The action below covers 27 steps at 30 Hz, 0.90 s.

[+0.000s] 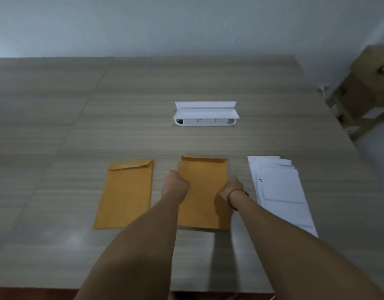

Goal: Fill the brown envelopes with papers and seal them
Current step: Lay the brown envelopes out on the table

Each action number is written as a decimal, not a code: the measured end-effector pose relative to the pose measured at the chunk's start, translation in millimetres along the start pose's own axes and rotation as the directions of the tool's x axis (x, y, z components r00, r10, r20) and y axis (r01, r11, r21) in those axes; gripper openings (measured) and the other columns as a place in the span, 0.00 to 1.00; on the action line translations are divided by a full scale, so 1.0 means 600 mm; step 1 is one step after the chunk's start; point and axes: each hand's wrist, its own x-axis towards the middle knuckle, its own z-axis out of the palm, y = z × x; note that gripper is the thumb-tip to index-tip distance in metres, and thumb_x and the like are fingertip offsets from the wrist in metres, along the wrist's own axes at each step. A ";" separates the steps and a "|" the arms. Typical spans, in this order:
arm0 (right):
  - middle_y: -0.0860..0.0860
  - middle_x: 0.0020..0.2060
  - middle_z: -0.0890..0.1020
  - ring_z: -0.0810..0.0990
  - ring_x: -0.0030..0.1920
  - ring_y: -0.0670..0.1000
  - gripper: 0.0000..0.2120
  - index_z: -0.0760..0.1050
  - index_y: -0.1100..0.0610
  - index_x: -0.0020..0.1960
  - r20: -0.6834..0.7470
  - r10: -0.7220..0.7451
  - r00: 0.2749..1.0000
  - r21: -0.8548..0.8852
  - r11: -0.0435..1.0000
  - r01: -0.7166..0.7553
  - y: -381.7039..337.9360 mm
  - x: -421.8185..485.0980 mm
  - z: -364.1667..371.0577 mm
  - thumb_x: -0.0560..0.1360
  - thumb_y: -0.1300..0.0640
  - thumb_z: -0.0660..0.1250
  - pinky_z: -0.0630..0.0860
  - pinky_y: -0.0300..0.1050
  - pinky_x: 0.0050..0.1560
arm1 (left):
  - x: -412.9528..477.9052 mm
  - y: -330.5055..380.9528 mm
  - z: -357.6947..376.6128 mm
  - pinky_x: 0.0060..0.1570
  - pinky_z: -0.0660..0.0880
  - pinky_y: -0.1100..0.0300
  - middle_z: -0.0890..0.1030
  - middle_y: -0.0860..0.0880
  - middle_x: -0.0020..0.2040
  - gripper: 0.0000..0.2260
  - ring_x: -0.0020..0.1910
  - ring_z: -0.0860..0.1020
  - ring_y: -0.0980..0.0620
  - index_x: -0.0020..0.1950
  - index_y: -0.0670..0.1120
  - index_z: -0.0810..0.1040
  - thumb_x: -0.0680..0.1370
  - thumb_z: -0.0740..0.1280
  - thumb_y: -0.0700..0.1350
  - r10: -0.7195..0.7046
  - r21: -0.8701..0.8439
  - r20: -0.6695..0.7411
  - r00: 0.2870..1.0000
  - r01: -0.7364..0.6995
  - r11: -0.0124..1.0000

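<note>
Both hands were on the middle brown envelope point(203, 191), flat on the wooden table point(143, 126): left hand point(175, 184) curled into a loose fist on its left edge, right hand point(232, 187) with a red wrist band point(234, 199) on its right edge, fingers curled under, couldn't tell if either actually pinched it. Second brown envelope point(125, 194) lay just left, flap up, untouched; stack of white papers point(280, 191) sat to the right, apart from both hands. White cable box point(206, 114) with lid raised sat farther back in the table.
</note>
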 end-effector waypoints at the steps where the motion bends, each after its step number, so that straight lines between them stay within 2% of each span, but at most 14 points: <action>1: 0.51 0.31 0.69 0.67 0.30 0.47 0.14 0.65 0.57 0.34 -0.001 -0.011 1.000 -0.031 0.999 0.011 0.013 0.006 -0.004 0.75 0.67 0.62 0.68 0.39 0.32 | -0.005 0.002 0.015 0.23 0.66 0.62 0.80 0.42 0.43 0.10 0.35 0.77 0.47 0.53 0.37 0.78 0.74 0.66 0.41 -0.006 -0.005 -0.007 1.000 0.006 1.000; 4: 0.54 0.40 0.77 0.73 0.35 0.50 0.04 0.74 0.60 0.43 0.003 -0.053 0.999 -0.058 0.997 0.053 0.048 0.021 -0.005 0.75 0.67 0.63 0.68 0.38 0.31 | -0.024 0.006 0.056 0.28 0.72 0.59 0.80 0.41 0.49 0.08 0.42 0.79 0.45 0.51 0.40 0.77 0.74 0.67 0.41 -0.033 0.003 -0.037 0.999 0.033 0.999; 6: 0.55 0.48 0.81 0.78 0.43 0.54 0.08 0.77 0.61 0.53 0.004 -0.074 0.997 -0.057 0.996 0.074 0.071 0.028 0.000 0.74 0.66 0.65 0.72 0.40 0.39 | -0.031 0.003 0.074 0.34 0.75 0.56 0.80 0.42 0.49 0.05 0.45 0.79 0.45 0.47 0.41 0.76 0.74 0.68 0.42 -0.049 0.032 -0.053 0.997 0.050 0.998; 8: 0.55 0.52 0.81 0.80 0.51 0.56 0.13 0.75 0.59 0.58 -0.012 -0.086 0.996 -0.069 0.994 0.085 0.088 0.027 0.003 0.74 0.65 0.67 0.73 0.41 0.44 | -0.039 -0.001 0.087 0.39 0.76 0.55 0.79 0.42 0.50 0.06 0.46 0.78 0.44 0.46 0.41 0.75 0.75 0.68 0.43 -0.061 0.075 -0.050 0.997 0.065 0.995; 12: 0.55 0.57 0.77 0.78 0.55 0.56 0.21 0.70 0.55 0.62 -0.046 -0.090 0.995 -0.113 0.990 0.084 0.097 0.041 0.001 0.71 0.58 0.71 0.79 0.49 0.52 | -0.049 -0.002 0.103 0.59 0.74 0.50 0.72 0.43 0.60 0.15 0.60 0.72 0.43 0.58 0.43 0.72 0.75 0.69 0.45 -0.085 0.155 -0.108 0.991 0.101 0.983; 14: 0.55 0.59 0.76 0.76 0.58 0.56 0.22 0.68 0.54 0.64 -0.079 -0.116 0.990 -0.127 0.986 0.105 0.090 0.047 -0.004 0.72 0.54 0.70 0.78 0.50 0.54 | -0.045 0.003 0.104 0.59 0.73 0.51 0.71 0.44 0.61 0.18 0.62 0.71 0.44 0.62 0.45 0.70 0.75 0.69 0.45 -0.030 0.188 -0.130 0.991 0.055 0.981; 16: 0.56 0.62 0.74 0.75 0.62 0.57 0.23 0.66 0.54 0.68 -0.090 -0.177 0.980 -0.130 0.978 0.165 0.083 0.052 -0.007 0.75 0.52 0.67 0.77 0.52 0.58 | -0.036 0.010 0.104 0.59 0.74 0.51 0.71 0.45 0.63 0.19 0.62 0.72 0.45 0.66 0.45 0.69 0.76 0.68 0.44 0.051 0.177 -0.094 0.994 -0.034 0.984; 20: 0.58 0.69 0.67 0.68 0.69 0.58 0.31 0.52 0.50 0.78 0.001 -0.271 0.963 -0.171 0.948 0.267 0.065 0.077 -0.014 0.79 0.56 0.60 0.71 0.53 0.66 | -0.017 0.022 0.103 0.55 0.72 0.51 0.69 0.44 0.64 0.26 0.62 0.71 0.43 0.75 0.50 0.59 0.78 0.64 0.46 0.126 0.131 0.009 0.992 -0.126 0.983; 23: 0.57 0.68 0.69 0.72 0.65 0.57 0.35 0.46 0.46 0.79 0.046 -0.263 0.964 -0.167 0.949 0.267 0.047 0.093 -0.017 0.78 0.60 0.59 0.73 0.51 0.63 | 0.003 0.024 0.099 0.52 0.70 0.53 0.69 0.43 0.63 0.31 0.61 0.72 0.42 0.77 0.55 0.53 0.78 0.63 0.47 0.152 0.137 0.058 0.987 -0.158 0.978; 27: 0.58 0.65 0.73 0.75 0.62 0.58 0.35 0.45 0.45 0.78 0.069 -0.227 0.971 -0.188 0.953 0.236 0.032 0.118 -0.021 0.77 0.60 0.57 0.76 0.54 0.62 | 0.032 0.032 0.094 0.61 0.71 0.47 0.68 0.42 0.67 0.32 0.65 0.70 0.40 0.77 0.55 0.52 0.77 0.64 0.52 0.109 0.177 0.090 0.990 -0.124 0.976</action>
